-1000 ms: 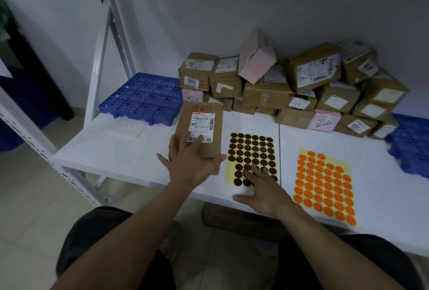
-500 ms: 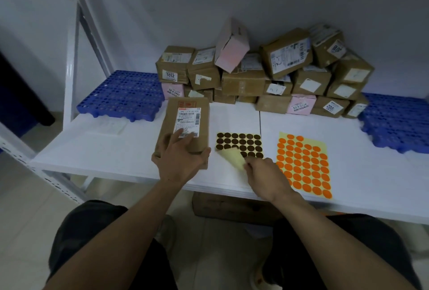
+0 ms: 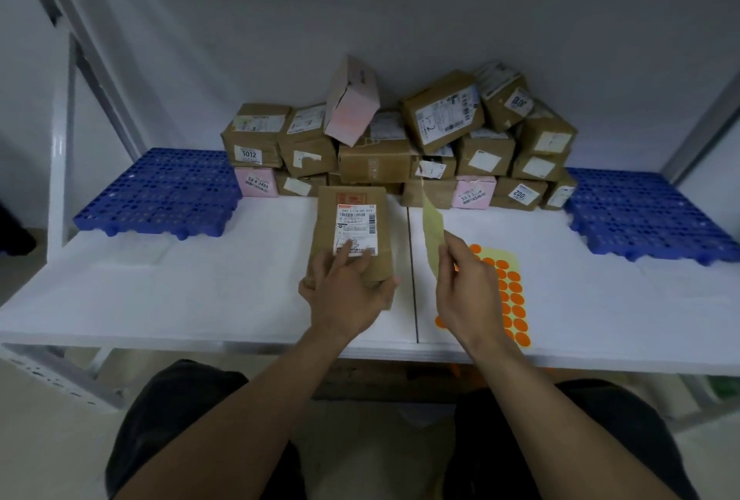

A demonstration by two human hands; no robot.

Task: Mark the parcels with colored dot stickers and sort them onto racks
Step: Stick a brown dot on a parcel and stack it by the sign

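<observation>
left hand [image 3: 347, 291] gripped the near end of a brown parcel [image 3: 352, 235], thumb on the right edge, fingers curled around the left side and index finger laid on its white shipping label [image 3: 356, 229]. parcel sat label-up on the white shelf [image 3: 180, 291], just left of the seam between the two shelf boards. right hand [image 3: 466, 291] was closed in a pinch on the lower edge of a yellowish sticker sheet [image 3: 433, 233], lifted off the shelf and standing nearly edge-on to the camera, so only its plain back showed; dot colour on it couldn't be told from this view. orange dot sticker sheet [image 3: 510, 299] lay flat on the shelf under and right of the right hand, partly covered by it. parcel pile [image 3: 400, 147] stood stacked against the back wall, mostly brown boxes with white labels, a few pink ones, one pink box tilted on top. blue perforated pallet [image 3: 164, 191] sat at the left rear of the shelf beside the pile, another blue pallet [image 3: 648, 215] at the right. white rack upright [image 3: 60, 163] rose at the left. both forearms were bare, dark trousers at the bottom of view.
</observation>
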